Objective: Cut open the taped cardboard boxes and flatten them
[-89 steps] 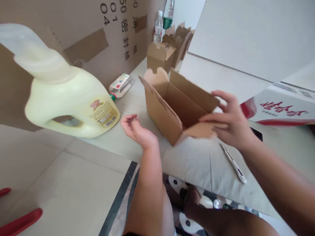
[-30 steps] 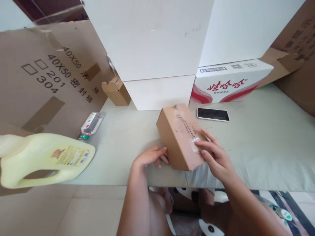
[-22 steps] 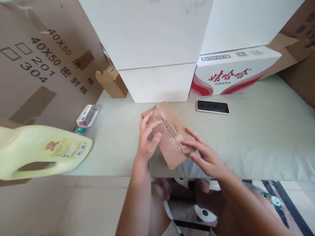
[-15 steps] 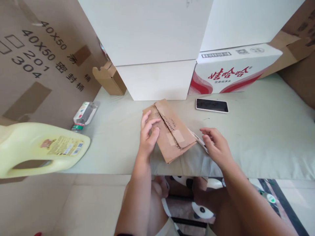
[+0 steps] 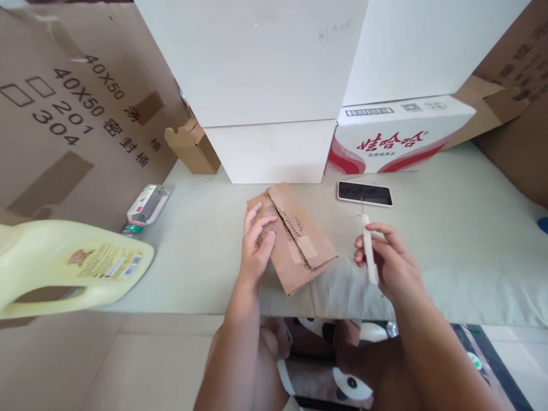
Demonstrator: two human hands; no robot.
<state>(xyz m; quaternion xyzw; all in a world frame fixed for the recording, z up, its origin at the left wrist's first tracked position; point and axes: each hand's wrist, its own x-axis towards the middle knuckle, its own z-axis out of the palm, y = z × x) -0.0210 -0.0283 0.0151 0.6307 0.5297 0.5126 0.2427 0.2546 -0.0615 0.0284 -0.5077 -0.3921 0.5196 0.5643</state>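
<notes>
A flattened brown cardboard box, with a taped seam, lies slanted on the pale green cloth. My left hand rests on its left side, fingers spread. Right of the box, my right hand is closed round a white utility knife, held upright between thumb and fingers. A thin blade points away from me at its top. Beyond the knife lies a phone with a dark screen.
White boxes stand behind, beside a red and white carton. A small brown box, a clear bottle and a yellow jug are on the left. A large carton stands at far left.
My right hand has picked up the white knife, which was lying beside the box's right edge, and now holds it upright. My left hand stays on the box. The view has shifted slightly.
</notes>
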